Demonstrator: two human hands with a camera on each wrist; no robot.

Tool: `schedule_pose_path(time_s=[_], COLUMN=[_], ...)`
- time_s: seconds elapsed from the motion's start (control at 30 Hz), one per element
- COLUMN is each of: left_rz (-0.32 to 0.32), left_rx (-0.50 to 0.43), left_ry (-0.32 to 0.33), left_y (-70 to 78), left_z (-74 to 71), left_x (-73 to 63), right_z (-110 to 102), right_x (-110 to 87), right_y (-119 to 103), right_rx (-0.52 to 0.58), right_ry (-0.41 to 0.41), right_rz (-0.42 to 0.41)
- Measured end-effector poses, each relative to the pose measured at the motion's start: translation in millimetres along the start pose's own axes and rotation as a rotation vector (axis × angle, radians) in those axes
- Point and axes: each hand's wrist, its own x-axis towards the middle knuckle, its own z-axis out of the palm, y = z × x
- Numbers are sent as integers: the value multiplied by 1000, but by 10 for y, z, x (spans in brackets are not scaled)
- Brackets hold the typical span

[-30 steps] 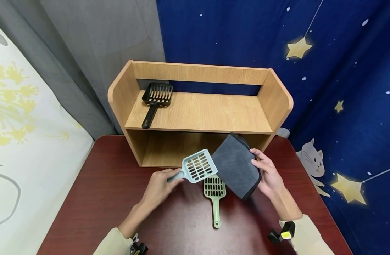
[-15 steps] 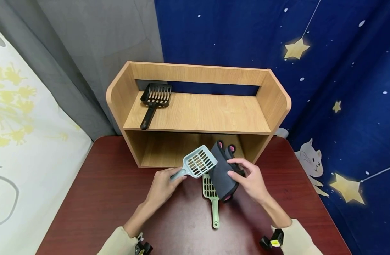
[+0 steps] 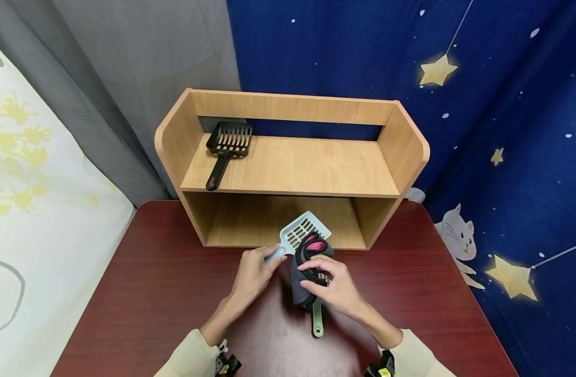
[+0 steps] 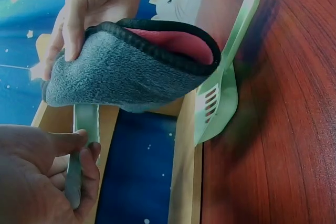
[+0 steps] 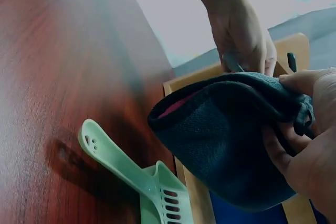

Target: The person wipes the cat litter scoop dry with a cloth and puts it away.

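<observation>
My left hand (image 3: 254, 275) grips the handle of a light blue slotted litter scoop (image 3: 286, 242), raised over the table before the shelf. A folded dark grey cloth (image 3: 299, 288) with black edging and a pink inner side is pinched in my right hand (image 3: 337, 288). It lies across the scoop, covering part of the slotted head; the left wrist view has the cloth (image 4: 131, 72) hiding that head. Below, a green litter scoop (image 3: 318, 319) rests on the table, its head mostly hidden by the cloth in the head view.
A two-tier wooden shelf unit (image 3: 307, 167) stands at the back of the dark red table (image 3: 175, 293). On its upper tier, at the left, lies a black litter scoop (image 3: 218, 170). Grey and blue curtains (image 3: 316, 47) hang behind.
My right hand has moved left with the cloth, which has folded up and come over the blue scoop. My left hand has shifted slightly right with the scoop.
</observation>
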Motion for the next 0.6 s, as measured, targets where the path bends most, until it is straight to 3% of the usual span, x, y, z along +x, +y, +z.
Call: schedule_pose_path(time_s=[0.1,0.2,0.37,0.47,0.6], left_rz=[-3,-1,2,-1,-2], left_rx=[-1,-3,-15,-23,-31], left_ry=[-4,0,-9,-14,-9], left_y=[10,2,-29,-33,-23], left_z=[-7,-18,-35,-39,-27], left_x=[-2,-13,-67,-96,-101], right_z=[-58,-206,-469,-507,-379], right_x=[11,59,163,183,151], right_y=[18,28,45,40,25], right_rx=[9,50,60,62,42], right_ry=[33,121,255,266,203], right_rz=[19,99,157,155,130])
